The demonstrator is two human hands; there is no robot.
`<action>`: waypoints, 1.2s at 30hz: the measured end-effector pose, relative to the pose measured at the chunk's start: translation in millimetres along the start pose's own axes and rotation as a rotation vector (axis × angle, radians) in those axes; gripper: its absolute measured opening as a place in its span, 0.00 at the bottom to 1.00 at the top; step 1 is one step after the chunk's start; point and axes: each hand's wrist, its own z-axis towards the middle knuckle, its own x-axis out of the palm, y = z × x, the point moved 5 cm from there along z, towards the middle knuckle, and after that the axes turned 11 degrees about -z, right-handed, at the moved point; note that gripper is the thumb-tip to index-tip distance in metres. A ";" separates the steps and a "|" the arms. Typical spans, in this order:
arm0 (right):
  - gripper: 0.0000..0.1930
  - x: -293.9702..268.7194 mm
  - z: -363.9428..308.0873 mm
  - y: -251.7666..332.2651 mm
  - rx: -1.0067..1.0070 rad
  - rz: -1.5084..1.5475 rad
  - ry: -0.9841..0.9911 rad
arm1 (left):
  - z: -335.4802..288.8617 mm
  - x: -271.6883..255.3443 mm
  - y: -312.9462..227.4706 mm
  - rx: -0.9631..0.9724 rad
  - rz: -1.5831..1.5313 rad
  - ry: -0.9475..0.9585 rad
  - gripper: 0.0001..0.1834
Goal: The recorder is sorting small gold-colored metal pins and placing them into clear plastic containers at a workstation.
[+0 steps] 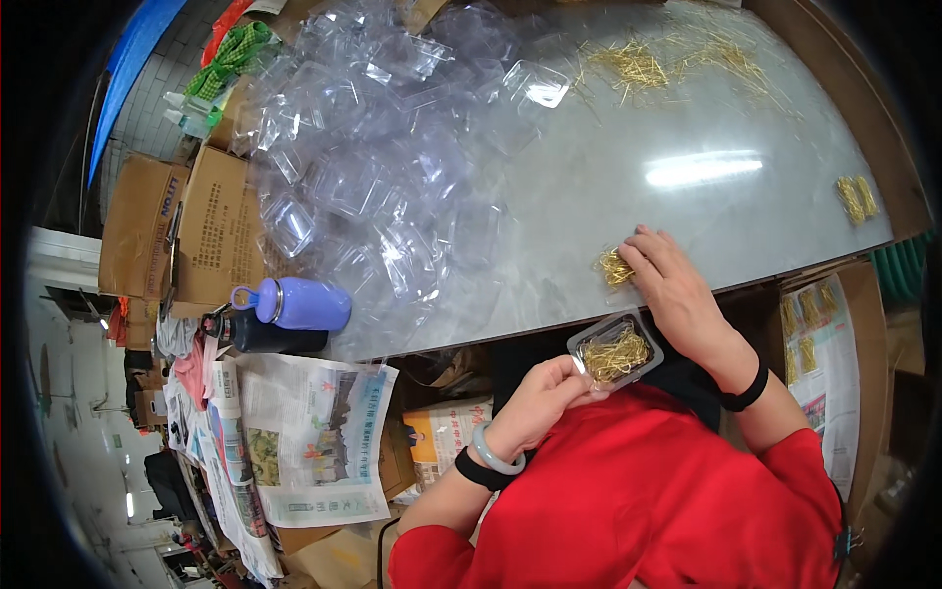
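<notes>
My left hand [539,401] is closed on the edge of a small clear plastic box [647,363], tilted over my lap just off the table's front edge. Thin gold-coloured metal pins or wires [615,355] lie heaped inside it. My right hand [671,288] rests on the table near that edge, palm down, its fingers stretched forward and slightly bent. Its fingertips touch the right side of a small pile of the same gold pieces [615,267]. What lies under the palm is hidden.
A large heap of clear plastic boxes [373,177] covers the table's left side. Loose gold pieces [633,71] lie at the far side, bundles [857,199] at the right. A purple bottle [304,303], cardboard boxes [211,221] and newspaper [314,442] stand left. A lined carton [834,368] sits right.
</notes>
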 end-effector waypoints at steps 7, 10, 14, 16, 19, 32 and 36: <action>0.23 1.6 0.4 5.2 -0.024 0.001 -0.013 | 10.1 -17.4 15.4 0.011 -0.037 0.016 0.09; 0.23 1.2 -11.2 18.0 -0.086 0.082 0.095 | 20.1 -14.4 16.9 0.070 -0.163 0.065 0.07; 0.23 -4.4 -49.9 50.2 -0.245 0.174 0.115 | 12.3 -12.4 19.1 0.091 -0.134 0.037 0.06; 0.25 1.4 -61.0 52.7 -0.173 0.309 0.103 | 6.9 -14.0 23.0 0.105 -0.060 0.019 0.05; 0.26 -10.4 -55.5 53.8 -0.180 0.371 0.073 | -7.2 -9.4 11.8 0.146 0.164 0.048 0.05; 0.28 -1.5 21.1 11.6 -0.008 0.239 -0.117 | 29.8 12.1 -102.3 0.701 1.184 -0.467 0.22; 0.34 -10.1 17.8 4.2 0.090 0.344 -0.120 | 36.0 28.3 -100.0 1.123 1.277 -0.211 0.36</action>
